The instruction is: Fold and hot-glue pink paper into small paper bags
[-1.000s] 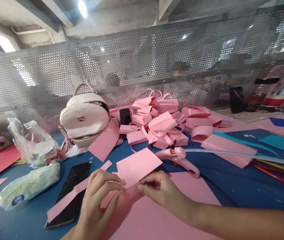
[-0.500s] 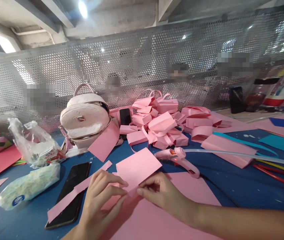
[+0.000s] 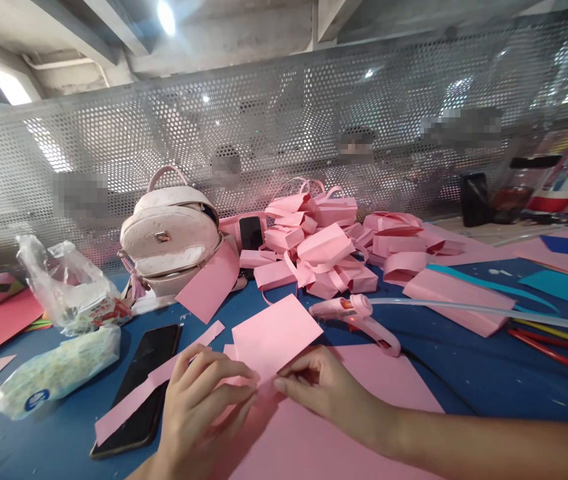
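Observation:
A folded piece of pink paper (image 3: 278, 332) is raised at a slant in front of me. My right hand (image 3: 309, 380) pinches its lower right edge between thumb and fingers. At its lower left, my left hand (image 3: 214, 393) has curved fingers and thumb drawn together on the paper; the exact contact is partly hidden. Beneath both hands lies a larger pink sheet (image 3: 334, 433). Just beyond the right hand, a pink glue gun (image 3: 357, 315) rests on its side with a long clear glue stick (image 3: 444, 309) in its back.
A pink paper strip (image 3: 129, 410) crosses a dark phone (image 3: 139, 373) on the blue table (image 3: 464, 360). Behind are a pale backpack (image 3: 174, 230) and a heap of pink paper baskets (image 3: 324, 247). Left stand a tissue pack (image 3: 64, 370) and plastic bag (image 3: 64, 280). A cord trails right.
My left hand's fingers have shifted slightly right and closer to the thumb at the paper. My right hand keeps its pinch, and the paper has barely moved.

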Available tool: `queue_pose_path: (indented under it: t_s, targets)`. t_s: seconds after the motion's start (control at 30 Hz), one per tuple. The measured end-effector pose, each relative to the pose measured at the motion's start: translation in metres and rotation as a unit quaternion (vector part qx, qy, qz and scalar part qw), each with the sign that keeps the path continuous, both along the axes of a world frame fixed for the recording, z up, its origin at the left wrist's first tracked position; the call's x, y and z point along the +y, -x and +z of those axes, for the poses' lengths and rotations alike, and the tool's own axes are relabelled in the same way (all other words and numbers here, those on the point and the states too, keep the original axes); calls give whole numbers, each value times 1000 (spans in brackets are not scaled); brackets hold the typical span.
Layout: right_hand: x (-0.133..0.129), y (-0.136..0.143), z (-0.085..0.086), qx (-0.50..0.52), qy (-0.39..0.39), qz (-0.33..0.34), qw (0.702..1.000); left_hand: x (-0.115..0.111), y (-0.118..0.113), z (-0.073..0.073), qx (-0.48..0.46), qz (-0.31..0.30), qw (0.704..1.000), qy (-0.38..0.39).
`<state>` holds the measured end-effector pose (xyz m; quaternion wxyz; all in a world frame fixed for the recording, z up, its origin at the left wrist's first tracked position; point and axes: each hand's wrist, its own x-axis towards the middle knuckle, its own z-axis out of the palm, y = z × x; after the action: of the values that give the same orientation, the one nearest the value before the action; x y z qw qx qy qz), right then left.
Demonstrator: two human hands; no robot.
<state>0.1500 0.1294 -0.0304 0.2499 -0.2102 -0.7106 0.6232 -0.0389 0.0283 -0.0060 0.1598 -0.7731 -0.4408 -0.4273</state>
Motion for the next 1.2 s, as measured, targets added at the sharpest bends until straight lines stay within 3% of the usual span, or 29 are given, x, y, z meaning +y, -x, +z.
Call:
queue_pose_path:
  t_s: [0.4,0.73,1.2]
  targets:
    - [0,0,0,0,26,-17,1000,-1,12,-12,2,5,999,51]
    - [-4,1,3,-27,8,-1,1000,-5,5,-9,-14,36,996,75]
    - [-8,4,-1,-23,18,15,999,-3,3,-10,-15,19,998,61]
